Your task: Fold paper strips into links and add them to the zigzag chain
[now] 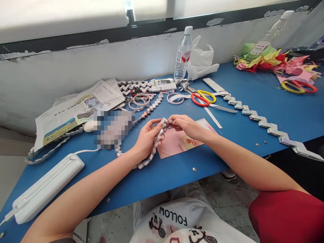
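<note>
My left hand (pixel 150 135) is closed around the end of a zigzag chain of folded newsprint (pixel 154 151), whose length hangs past my wrist onto the table. Close beside it, my right hand (pixel 182 125) pinches a small folded paper piece (pixel 170 121) near the chain's tip. Whether that piece is joined to the chain I cannot tell. Under both hands lies a pink printed sheet (pixel 170 143). Red and yellow scissors (pixel 202 98) rest beyond my right hand among white paper strips (pixel 214 117).
Newspapers (pixel 83 108) and tape rolls (pixel 139 101) lie at the back left. A white power strip (pixel 48 187) is at the left front. A water bottle (pixel 183 54) stands by the wall. Another folded chain (pixel 263 123) stretches across the right, below coloured paper (pixel 275 62).
</note>
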The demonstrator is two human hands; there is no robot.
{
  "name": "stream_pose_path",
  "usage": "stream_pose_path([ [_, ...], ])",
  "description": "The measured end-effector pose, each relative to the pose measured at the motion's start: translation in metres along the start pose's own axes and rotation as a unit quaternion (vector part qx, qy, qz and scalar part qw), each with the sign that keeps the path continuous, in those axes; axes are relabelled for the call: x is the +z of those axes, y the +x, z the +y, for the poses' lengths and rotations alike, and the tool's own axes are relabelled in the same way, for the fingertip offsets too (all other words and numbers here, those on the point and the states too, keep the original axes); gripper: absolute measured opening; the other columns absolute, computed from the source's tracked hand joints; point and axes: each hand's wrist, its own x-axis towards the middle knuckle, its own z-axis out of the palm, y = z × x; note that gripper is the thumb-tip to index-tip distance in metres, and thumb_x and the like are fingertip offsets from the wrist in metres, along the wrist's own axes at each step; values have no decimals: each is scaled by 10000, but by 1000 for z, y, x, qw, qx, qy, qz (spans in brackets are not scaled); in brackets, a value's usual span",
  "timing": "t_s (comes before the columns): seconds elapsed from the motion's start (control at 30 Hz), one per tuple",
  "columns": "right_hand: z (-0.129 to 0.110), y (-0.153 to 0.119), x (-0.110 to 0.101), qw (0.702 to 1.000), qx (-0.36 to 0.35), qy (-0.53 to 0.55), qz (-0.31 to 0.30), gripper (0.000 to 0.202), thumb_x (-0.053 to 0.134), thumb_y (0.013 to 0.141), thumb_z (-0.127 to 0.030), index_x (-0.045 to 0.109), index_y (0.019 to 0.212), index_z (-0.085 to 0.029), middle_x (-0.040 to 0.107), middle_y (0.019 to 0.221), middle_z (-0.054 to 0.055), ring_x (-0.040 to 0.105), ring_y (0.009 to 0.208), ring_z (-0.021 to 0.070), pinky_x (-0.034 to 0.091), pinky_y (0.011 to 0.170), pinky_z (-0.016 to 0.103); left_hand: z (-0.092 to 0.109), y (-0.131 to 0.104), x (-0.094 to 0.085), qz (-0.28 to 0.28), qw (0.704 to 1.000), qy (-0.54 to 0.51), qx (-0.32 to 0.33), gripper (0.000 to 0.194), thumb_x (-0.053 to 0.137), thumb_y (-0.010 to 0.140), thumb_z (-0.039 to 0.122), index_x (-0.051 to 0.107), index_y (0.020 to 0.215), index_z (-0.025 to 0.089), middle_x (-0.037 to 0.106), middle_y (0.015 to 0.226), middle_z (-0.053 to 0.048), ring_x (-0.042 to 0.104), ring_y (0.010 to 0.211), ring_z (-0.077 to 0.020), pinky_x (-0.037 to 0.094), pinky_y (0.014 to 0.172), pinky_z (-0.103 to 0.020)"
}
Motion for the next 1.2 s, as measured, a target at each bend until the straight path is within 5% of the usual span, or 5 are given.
stream_pose_path([
  [0.17,1,1,0,999,5,34,-6,231,476,808,-323,619,742,-154,360,613,-38,292,560,98,243,525,250,0,1,-1,15,999,10,30,340,742,752,332,571,1002,176,594,684,26,505,469,-57,346,355,-149],
  [0.3,-1,-1,0,1000,13,13,-4,311,561,823,-439,558,680,-163,410,623,-33,311,553,87,247,511,242,0,1,-2,3,997,56,54,320,712,785,356,576,1017,183,603,696,22,530,480,-72,383,360,-164],
  [0.5,-7,-4,0,994,53,77,-55,224,576,783,-325,495,635,-177,347,548,-57,273,489,72,198,445,227,2,-6,-1,-50,984,147,88,390,686,809,402,564,1122,203,587,714,34,557,504,-80,451,431,-191],
  [0.63,-5,-5,0,992,50,90,-75,330,642,787,-382,447,611,-183,293,512,-85,193,452,45,122,422,222,2,-12,3,-65,979,171,93,377,676,826,372,562,1141,199,586,710,37,537,518,-62,462,512,-190],
  [1.2,2,-4,-10,976,14,163,-141,357,737,771,-450,581,700,-136,499,570,-29,396,519,62,202,473,220,1,-8,-1,-95,991,79,44,352,736,766,411,565,978,188,641,719,19,562,477,-77,426,375,-167],
])
